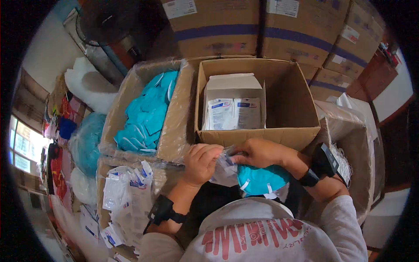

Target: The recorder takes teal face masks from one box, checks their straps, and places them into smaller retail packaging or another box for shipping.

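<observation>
Up at the top of the frame, white labels sit on the stacked cartons, their fine print too small to make out, and faint purple lettering runs below a purple band! Down at bottom centre, big red letters spread across the grey shirt, smaller ones curving at their right. Dead centre, white packets show blue-headed print, blurred; lower left, more printed pouches, just as unreadable!

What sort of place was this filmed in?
Likely a packing or storage room: stacked cartons stand behind, teal face masks are heaped in an open box, and white pouches lie nearer the person.
</observation>
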### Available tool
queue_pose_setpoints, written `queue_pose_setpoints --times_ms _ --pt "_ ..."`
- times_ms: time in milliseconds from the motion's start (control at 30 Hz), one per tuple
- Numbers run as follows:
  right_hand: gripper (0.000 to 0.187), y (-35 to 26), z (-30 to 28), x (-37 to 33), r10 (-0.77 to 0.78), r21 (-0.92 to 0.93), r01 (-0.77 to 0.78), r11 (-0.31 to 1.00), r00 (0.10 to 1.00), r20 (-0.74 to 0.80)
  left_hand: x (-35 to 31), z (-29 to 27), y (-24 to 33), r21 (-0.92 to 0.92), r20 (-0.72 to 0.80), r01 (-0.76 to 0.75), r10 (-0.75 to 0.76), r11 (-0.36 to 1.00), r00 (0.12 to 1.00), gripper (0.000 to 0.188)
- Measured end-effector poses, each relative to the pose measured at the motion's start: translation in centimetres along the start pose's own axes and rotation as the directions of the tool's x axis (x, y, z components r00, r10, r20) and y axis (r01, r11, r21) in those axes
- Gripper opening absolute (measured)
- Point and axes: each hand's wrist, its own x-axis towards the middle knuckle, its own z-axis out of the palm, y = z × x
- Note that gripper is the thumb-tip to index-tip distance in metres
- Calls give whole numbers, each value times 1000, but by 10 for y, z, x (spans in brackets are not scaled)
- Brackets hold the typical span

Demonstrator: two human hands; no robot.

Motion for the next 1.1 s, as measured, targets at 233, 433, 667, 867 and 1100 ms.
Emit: queue_pose_setpoints --times_ms 233,433,667,867,1100 --pt "33 -1 19 19 5 84 -18 996 987 162 -22 1 -2 34 19 122 -123 992 992 9" --pt "29 0 41 25 187 592 -14 806 955 -232 -44 -28 -18 50 -192 539 -521 841 832 14" --pt "29 27 -30 7 434 803 298 516 717 -546 -170 -179 -110 665 -471 654 -477 361 742 30" --pt "40 47 -29 -17 654 814 84 575 550 -519 -212 -213 -82 455 -309 734 -684 503 660 18" --pt "42 77 -18 -21 621 762 14 648 569 -539 -322 -139 -123 727 363 578 -922 371 135 18"
